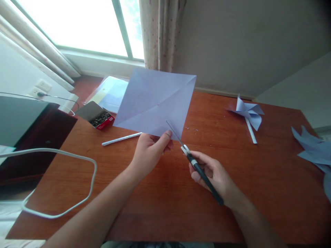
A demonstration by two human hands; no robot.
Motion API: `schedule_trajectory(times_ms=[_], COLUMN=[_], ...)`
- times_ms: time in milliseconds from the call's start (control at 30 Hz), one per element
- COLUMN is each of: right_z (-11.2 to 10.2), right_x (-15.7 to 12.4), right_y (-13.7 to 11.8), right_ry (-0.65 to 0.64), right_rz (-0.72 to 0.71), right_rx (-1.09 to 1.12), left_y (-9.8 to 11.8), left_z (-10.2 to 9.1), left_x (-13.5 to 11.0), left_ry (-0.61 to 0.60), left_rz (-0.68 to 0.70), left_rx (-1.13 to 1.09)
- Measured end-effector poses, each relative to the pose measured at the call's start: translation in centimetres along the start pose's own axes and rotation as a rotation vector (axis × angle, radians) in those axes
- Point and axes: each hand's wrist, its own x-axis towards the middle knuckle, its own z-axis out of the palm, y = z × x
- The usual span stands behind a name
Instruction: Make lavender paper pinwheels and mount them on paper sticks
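A square sheet of pale paper (155, 96) with diagonal creases is held up above the table. My left hand (152, 148) pinches its lower edge, thumb on top and fingers beneath. In my right hand (212, 170) is a pair of scissors (199, 168) with dark handles and a light joint. Their blade lies over the paper's lower right corner, pointing up toward the middle along the crease line. How far the blades are parted, I cannot tell. Beyond my left hand a white rolled paper stick (121, 139) lies on the table.
On the wooden table (155, 206), a paper pinwheel (248, 112) on a stick lies right, with more cut paper (314, 151) at the far right edge. An open box of small metal pieces (100, 119) and a plastic folder (111, 91) stand back left. A white cable (94, 172) loops at left.
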Motion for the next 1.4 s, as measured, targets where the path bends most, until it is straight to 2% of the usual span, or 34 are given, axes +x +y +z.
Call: schedule_trajectory(times_ms=[233, 633, 1300, 1400], right_z=[-0.11, -0.65, -0.83, -0.67], right_x=[0.06, -0.03, 0.22, 0.10], right_y=[-0.19, 0.35, 0.36, 0.03], right_ry=[-0.133, -0.199, -0.238, -0.215], right_rz=[0.051, 0.021, 0.046, 0.062], right_rx=[0.206, 0.201, 0.156, 0.152], left_y=[0.21, 0.32, 0.19, 0.22], left_z=[-0.13, -0.22, -0.08, -0.10], left_x=[-0.12, -0.05, 0.03, 0.00], left_ry=[-0.020, 0.006, 0.011, 0.006], left_rz=[-0.009, -0.023, -0.038, -0.034], left_rx=[0.034, 0.062, 0.097, 0.101])
